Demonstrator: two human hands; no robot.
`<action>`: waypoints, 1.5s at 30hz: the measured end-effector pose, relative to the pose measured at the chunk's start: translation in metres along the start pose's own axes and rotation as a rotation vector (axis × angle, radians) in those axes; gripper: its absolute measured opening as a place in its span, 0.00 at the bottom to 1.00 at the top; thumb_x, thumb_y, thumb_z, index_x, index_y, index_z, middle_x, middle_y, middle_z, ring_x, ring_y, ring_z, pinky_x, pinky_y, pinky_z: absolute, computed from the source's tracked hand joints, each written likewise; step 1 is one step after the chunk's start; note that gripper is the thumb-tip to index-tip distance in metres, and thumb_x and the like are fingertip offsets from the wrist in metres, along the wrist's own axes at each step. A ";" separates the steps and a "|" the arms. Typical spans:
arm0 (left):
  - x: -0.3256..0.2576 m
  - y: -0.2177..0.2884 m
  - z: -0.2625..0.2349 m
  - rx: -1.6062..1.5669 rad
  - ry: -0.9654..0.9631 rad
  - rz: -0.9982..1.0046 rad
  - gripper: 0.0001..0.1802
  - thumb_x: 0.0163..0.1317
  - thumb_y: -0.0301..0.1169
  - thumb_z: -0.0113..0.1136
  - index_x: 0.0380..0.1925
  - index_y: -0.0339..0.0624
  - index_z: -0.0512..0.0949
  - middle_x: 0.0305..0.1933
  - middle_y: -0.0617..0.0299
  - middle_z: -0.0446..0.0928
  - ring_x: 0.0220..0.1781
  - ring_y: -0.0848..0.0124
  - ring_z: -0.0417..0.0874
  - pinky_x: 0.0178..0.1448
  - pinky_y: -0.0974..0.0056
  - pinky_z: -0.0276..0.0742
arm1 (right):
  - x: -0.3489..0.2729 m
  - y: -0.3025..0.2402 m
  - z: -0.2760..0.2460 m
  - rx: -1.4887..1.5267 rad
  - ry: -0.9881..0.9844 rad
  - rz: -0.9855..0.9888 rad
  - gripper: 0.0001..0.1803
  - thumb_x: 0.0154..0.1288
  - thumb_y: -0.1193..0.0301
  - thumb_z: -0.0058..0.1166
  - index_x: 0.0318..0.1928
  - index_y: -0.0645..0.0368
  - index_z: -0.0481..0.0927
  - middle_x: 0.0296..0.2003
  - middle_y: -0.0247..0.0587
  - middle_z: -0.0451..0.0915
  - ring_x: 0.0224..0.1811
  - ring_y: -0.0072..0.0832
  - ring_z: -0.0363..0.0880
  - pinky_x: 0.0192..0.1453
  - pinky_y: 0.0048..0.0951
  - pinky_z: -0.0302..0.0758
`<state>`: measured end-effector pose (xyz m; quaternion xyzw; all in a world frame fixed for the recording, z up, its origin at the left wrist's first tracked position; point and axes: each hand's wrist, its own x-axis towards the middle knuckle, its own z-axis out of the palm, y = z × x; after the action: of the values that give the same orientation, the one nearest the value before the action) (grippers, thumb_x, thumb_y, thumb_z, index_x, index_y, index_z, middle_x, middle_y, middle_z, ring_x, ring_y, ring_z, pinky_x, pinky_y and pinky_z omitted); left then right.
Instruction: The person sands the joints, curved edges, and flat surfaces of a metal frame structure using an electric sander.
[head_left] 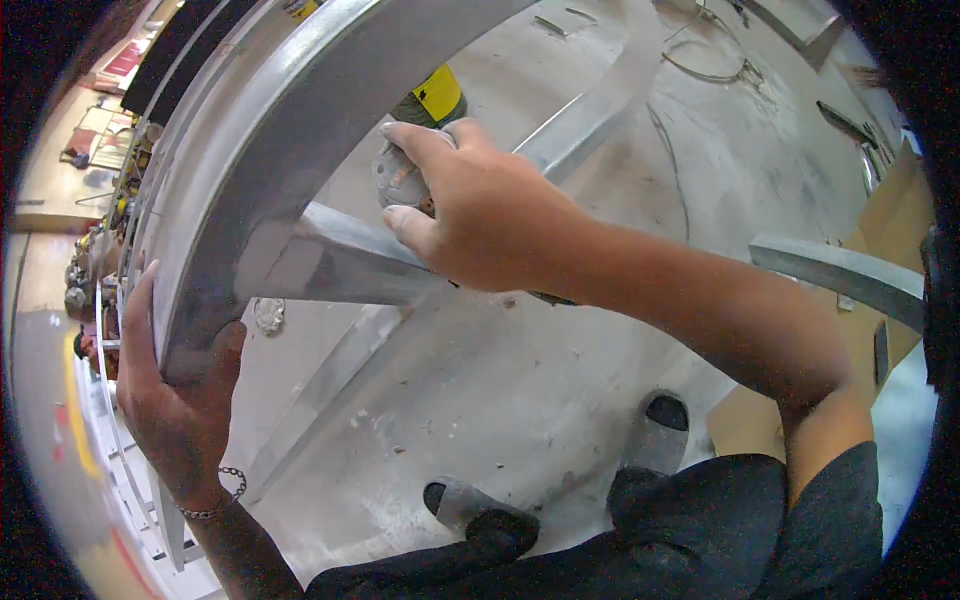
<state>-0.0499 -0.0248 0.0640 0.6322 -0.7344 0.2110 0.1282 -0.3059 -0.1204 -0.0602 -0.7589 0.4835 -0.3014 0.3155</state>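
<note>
A large curved beam (250, 150) of bare grey metal runs from the top middle down to the lower left. My left hand (180, 405) is wrapped round its lower end, thumb on one side and fingers on the other. Between the dusty, whitened fingers of my right hand (485, 215) is a round grey sanding disc (392, 182) with holes in it. The disc is held inside the curve, just above a straight crossbar (345, 260) joined to the beam. A smooth, darker grey patch covers the joint. The palm side of my right hand is hidden.
Past my right hand stands a yellow and black container (437, 97). A crumpled whitish disc (269, 316) lies on the dusty floor (520, 385). Cable (708, 70) loops at the far right; another curved metal bar (835, 275) and cardboard (745, 420) lie at the right.
</note>
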 end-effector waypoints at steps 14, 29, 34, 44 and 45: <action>-0.006 -0.001 -0.002 -0.040 0.013 -0.011 0.43 0.54 0.52 0.78 0.66 0.43 0.75 0.57 0.46 0.84 0.57 0.51 0.87 0.61 0.52 0.81 | 0.004 0.006 0.008 -0.023 0.092 -0.110 0.37 0.68 0.57 0.62 0.72 0.61 0.67 0.54 0.70 0.76 0.51 0.61 0.83 0.59 0.49 0.80; -0.013 -0.009 0.001 -0.172 0.117 0.128 0.40 0.54 0.51 0.78 0.60 0.40 0.77 0.49 0.46 0.85 0.48 0.53 0.89 0.54 0.53 0.85 | 0.002 -0.019 -0.001 0.161 -0.083 0.064 0.28 0.76 0.62 0.56 0.68 0.63 0.67 0.36 0.39 0.78 0.29 0.20 0.74 0.30 0.26 0.73; -0.016 -0.009 -0.003 -0.180 0.162 0.158 0.39 0.54 0.51 0.78 0.60 0.40 0.77 0.49 0.45 0.85 0.48 0.53 0.89 0.53 0.53 0.86 | 0.008 -0.030 -0.008 0.083 -0.184 0.210 0.29 0.77 0.65 0.56 0.70 0.66 0.66 0.47 0.47 0.81 0.40 0.24 0.83 0.40 0.29 0.82; -0.013 -0.006 0.001 -0.206 0.210 0.198 0.38 0.54 0.49 0.78 0.59 0.39 0.77 0.48 0.45 0.85 0.47 0.52 0.89 0.52 0.53 0.86 | 0.002 -0.027 -0.001 0.052 -0.104 0.158 0.26 0.77 0.60 0.56 0.66 0.60 0.68 0.28 0.33 0.77 0.20 0.16 0.71 0.19 0.21 0.68; -0.012 -0.005 0.001 -0.206 0.211 0.200 0.38 0.54 0.49 0.78 0.58 0.38 0.77 0.48 0.45 0.85 0.47 0.52 0.89 0.52 0.53 0.86 | 0.002 -0.027 -0.002 0.044 -0.097 0.167 0.24 0.77 0.60 0.55 0.65 0.59 0.68 0.27 0.33 0.77 0.19 0.16 0.71 0.19 0.22 0.68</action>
<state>-0.0423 -0.0156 0.0580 0.5140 -0.7937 0.2118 0.2470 -0.2918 -0.1136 -0.0381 -0.7226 0.5223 -0.2476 0.3792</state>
